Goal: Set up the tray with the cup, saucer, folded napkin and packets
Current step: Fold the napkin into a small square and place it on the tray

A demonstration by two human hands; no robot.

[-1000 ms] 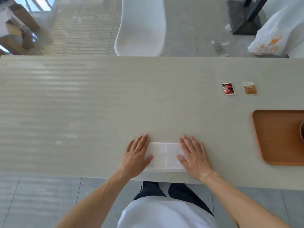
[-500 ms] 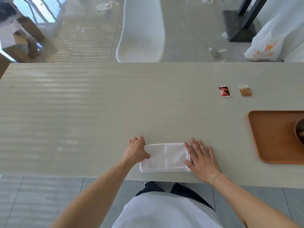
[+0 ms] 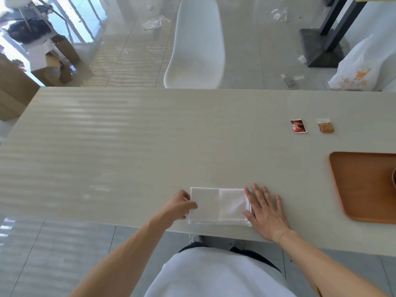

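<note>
A white napkin [image 3: 218,205], folded into a rectangle, lies near the table's front edge. My left hand [image 3: 179,205] pinches its left end, thumb on top. My right hand [image 3: 264,213] lies flat with fingers spread, its thumb and forefinger side pressing the napkin's right end. A red packet [image 3: 299,126] and a brown packet [image 3: 325,126] lie apart on the table at the far right. The wooden tray [image 3: 362,189] sits at the right edge, with a dark curved rim of a dish [image 3: 393,181] just showing on it.
The long pale table [image 3: 128,146] stretches to the left. A white chair [image 3: 196,48] stands behind the far edge. A white plastic bag [image 3: 362,67] and a black table base [image 3: 321,48] are on the floor at the far right.
My left hand went from lying flat on the napkin to curling and pinching its left end. My right hand slid to the right end. The view tilted up.
</note>
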